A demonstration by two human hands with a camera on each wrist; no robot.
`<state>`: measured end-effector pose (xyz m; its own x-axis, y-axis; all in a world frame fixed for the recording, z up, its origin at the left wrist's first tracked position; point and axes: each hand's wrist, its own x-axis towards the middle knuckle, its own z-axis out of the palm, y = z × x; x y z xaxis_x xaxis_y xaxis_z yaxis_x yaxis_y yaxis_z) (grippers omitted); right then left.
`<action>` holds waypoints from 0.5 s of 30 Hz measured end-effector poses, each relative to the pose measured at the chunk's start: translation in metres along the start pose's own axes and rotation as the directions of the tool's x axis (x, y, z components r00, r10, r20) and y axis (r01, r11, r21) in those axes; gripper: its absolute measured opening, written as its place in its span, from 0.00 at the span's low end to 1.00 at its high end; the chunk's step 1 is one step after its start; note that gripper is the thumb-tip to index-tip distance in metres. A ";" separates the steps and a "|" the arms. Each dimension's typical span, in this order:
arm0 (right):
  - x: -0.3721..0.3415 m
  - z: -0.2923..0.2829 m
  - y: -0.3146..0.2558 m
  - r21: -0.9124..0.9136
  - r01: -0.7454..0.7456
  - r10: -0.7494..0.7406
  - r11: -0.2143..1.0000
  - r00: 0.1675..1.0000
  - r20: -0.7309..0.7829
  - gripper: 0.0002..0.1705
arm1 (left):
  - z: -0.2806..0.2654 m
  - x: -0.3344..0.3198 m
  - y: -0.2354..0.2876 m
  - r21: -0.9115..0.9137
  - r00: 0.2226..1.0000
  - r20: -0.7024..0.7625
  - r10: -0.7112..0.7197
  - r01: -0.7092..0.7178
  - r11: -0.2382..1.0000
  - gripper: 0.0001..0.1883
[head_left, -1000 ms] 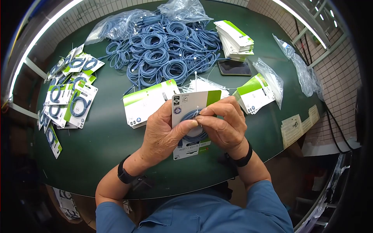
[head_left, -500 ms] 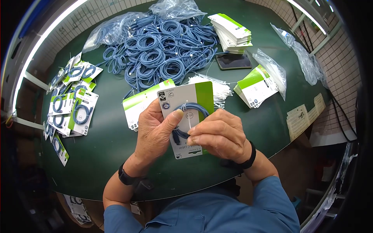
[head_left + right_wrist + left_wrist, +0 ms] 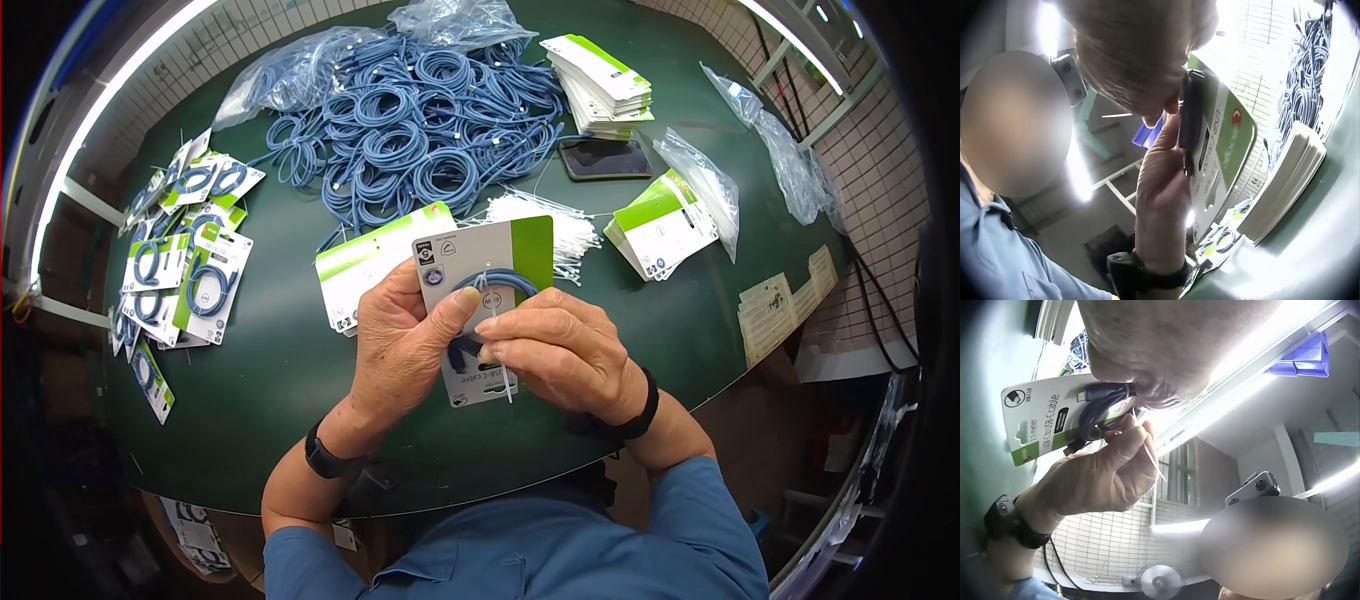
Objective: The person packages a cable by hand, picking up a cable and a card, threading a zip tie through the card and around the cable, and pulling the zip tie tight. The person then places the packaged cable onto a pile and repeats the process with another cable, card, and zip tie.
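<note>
My left hand (image 3: 395, 335) grips a white and green packaging card (image 3: 472, 248) by its left side, the thumb pressed over the front. Against the card lies a coiled blue USB-C cable (image 3: 515, 278), bound near its top by a white cable tie (image 3: 508, 385). Between thumb and fingers, my right hand (image 3: 565, 355) pinches the tie's long tail, whose end sticks out below them. In the left wrist view the tail (image 3: 1155, 461) pokes past the right fingers, and the card (image 3: 1025, 412) reads "USB-C to USB-C cable". The right wrist view shows the card (image 3: 1235, 150) nearly edge-on.
Beyond the hands are a stack of blank cards (image 3: 365, 275), white cable ties (image 3: 560, 230) and a heap of blue cables (image 3: 400, 140). Carded cables (image 3: 205, 290) pile up at left. A phone (image 3: 603, 159), card stacks (image 3: 665, 230) and plastic bags (image 3: 705, 190) lie at right.
The right hand has come down from the tie's knot on the coil and now holds its tail lower. The card has shifted slightly left, then a little back right.
</note>
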<state>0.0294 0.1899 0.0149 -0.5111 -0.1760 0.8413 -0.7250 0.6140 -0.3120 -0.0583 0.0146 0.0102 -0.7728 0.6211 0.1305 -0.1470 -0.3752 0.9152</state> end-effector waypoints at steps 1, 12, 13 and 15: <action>0.001 0.000 0.000 -0.042 -0.002 0.003 0.999 1.000 0.003 0.16 | 0.000 0.000 0.000 -0.002 1.000 -0.002 -0.001 0.001 1.000 0.18; 0.001 0.001 -0.001 0.009 -0.044 0.045 0.999 0.999 -0.027 0.17 | 0.003 -0.001 0.001 0.008 1.000 -0.011 0.008 -0.008 1.000 0.17; 0.001 0.001 -0.001 0.010 -0.045 0.045 0.999 0.999 -0.027 0.16 | 0.003 -0.001 0.001 0.007 1.000 -0.012 0.007 -0.007 1.000 0.17; 0.001 0.001 0.000 0.011 -0.046 0.046 0.999 0.999 -0.027 0.16 | 0.002 -0.001 0.001 0.004 1.000 -0.010 -0.001 0.001 1.000 0.17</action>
<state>0.0281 0.1887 0.0153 -0.5312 -0.1265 0.8377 -0.7061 0.6126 -0.3552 -0.0563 0.0152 0.0121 -0.7786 0.6148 0.1258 -0.1456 -0.3720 0.9167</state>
